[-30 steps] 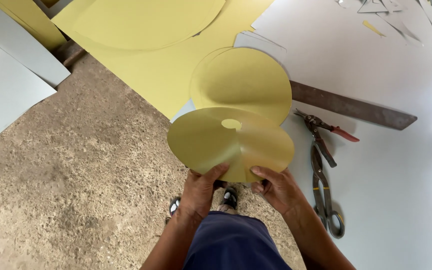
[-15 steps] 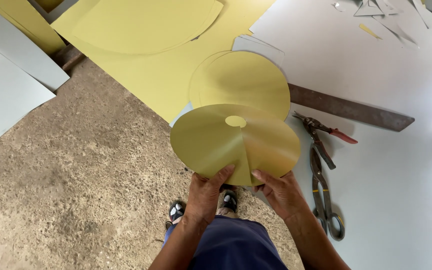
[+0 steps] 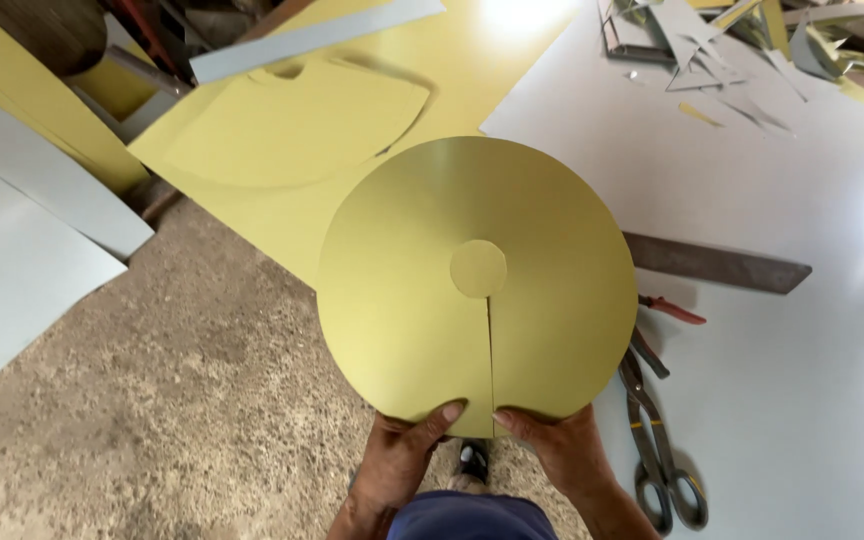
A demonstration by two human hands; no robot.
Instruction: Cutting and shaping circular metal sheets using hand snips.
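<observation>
yellow sheet-metal disc [image 3: 422,290] held up above the floor [image 3: 152,400] | left hand [image 3: 402,455] and right hand [image 3: 557,450] closed on lower rim, beside the slit | judged light, thin, springy, edges sharp | best gripped at rim

We see a yellow sheet-metal disc [image 3: 402,300], smooth with a soft satin sheen. The pale grey sheet [image 3: 802,400] beside it looks like coated metal, smooth and faintly glossy. The snips [image 3: 657,440] are dull, worn steel. The floor [image 3: 182,420] is rough, gritty concrete, fully matt.
</observation>
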